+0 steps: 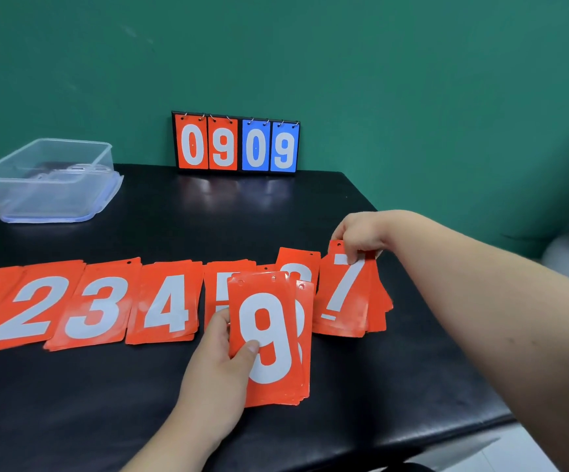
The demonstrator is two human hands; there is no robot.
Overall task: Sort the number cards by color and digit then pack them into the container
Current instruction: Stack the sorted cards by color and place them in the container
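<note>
Left hand grips the stack at lower centre. Right hand, nearer, pinches the upright 7 card just right.

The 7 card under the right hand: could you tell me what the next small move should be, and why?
Probably the right hand should let go of the 7 card, leaving it on the 7 pile. It pinches the card's top edge, the card already lies over that pile at the row's right end, and the left hand holds a stack topped by a 9.
</note>
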